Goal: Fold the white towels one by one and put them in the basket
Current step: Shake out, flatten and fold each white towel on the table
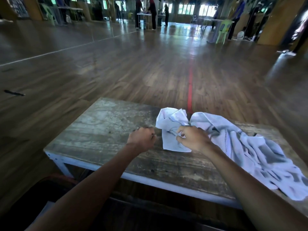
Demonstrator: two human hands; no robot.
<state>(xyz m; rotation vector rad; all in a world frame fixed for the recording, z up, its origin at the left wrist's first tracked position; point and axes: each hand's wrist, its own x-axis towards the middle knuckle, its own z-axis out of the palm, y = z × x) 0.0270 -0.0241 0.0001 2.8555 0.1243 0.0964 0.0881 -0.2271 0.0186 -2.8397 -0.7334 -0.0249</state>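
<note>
While the right hand (194, 139) pinches a crumpled white towel (171, 145) with fingers (181, 130) and thumb curled round a fold near its middle, the left hand (141, 139) sits just left of that towel, fingers balled into a fist, nothing visible in them, apart from the cloth. Towel lies on the tabletop (103, 130), mid-right, near corner flat on the wood, far part bunched up, a dotted stitched border showing on the upper folds. Touching it on the right, a loose pile of white towels (258, 157) spreads along the tabletop's right side toward the near edge, rumpled, one edge with the same dotted border. Tabletop is worn grey-brown wood on a white frame. Below its near-left corner there is a dark shape with an orange edge (63, 177); cannot tell what it is. Beyond, a wooden floor (133, 72) with a red line (190, 90) running away from the tabletop. Far back, blurred: people standing (152, 12) at tables, a green chair (223, 30) on the right.
</note>
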